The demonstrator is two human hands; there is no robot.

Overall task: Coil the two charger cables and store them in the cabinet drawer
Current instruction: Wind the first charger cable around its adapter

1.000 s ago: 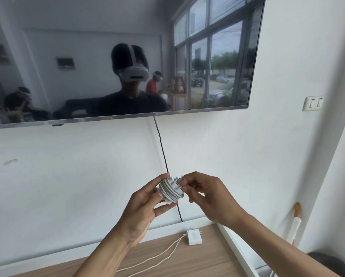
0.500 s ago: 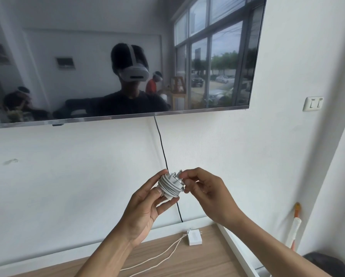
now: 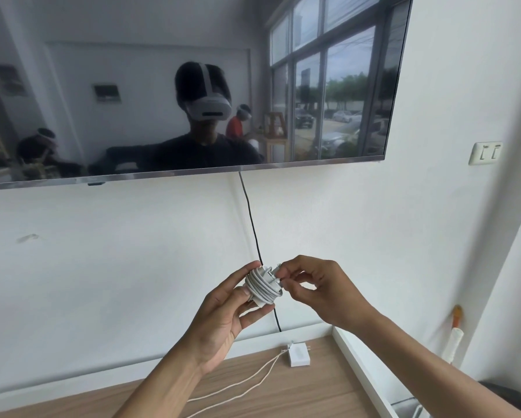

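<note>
two chargers show. one, the coiled charger (image 3: pixel 262 286), a white brick with its cable wound tight round it, is held up in front of the white wall, above the back edge of the wooden cabinet top (image 3: pixel 313 393). the left hand (image 3: pixel 223 315) grips it from below, fingers and thumb curled round the coil. the right hand (image 3: pixel 319 294) pinches the cable's end at the coil's upper right side, its other fingers curled in.

the second charger (image 3: pixel 298 354) lies flat on the cabinet top near the back wall, just inside the white right-hand edge (image 3: pixel 359 366). its loose cable (image 3: pixel 238 384) trails toward the near left.

a black cord (image 3: pixel 251 221) drops from the tv (image 3: pixel 162 86) down the wall, passing right behind the hands. the tv's lower edge hangs well above them, with bare wall to either side. a wall socket (image 3: pixel 486 152) sits far right.
</note>
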